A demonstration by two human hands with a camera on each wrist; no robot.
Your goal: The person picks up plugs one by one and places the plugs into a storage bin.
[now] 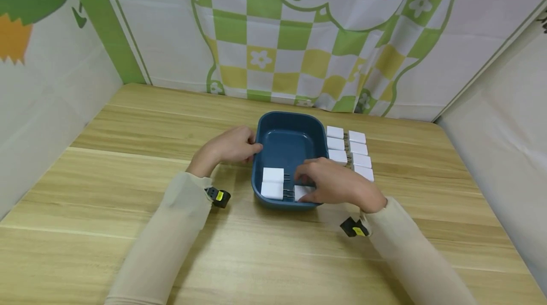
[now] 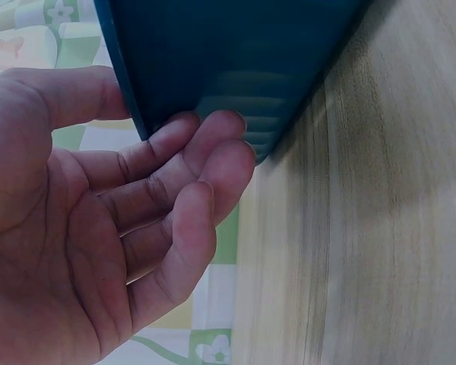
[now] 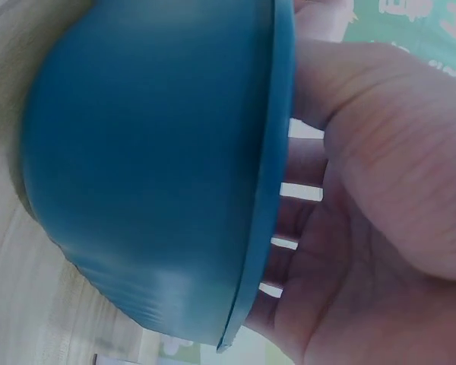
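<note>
Placing, seemingly: right hand [image 1: 332, 180] pinches a plug adapter [image 1: 301, 192] in the tub [image 1: 287, 149], near-right corner (left hand [image 1: 232, 145] grips left edge); next calls for release.

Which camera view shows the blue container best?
The head view: it shows the blue container from above, with its rim, inside and white plugs, though the right hand covers part. The left wrist view shows only some outer wall and rim by the left hand; the right wrist view, one outer side up close.
</note>
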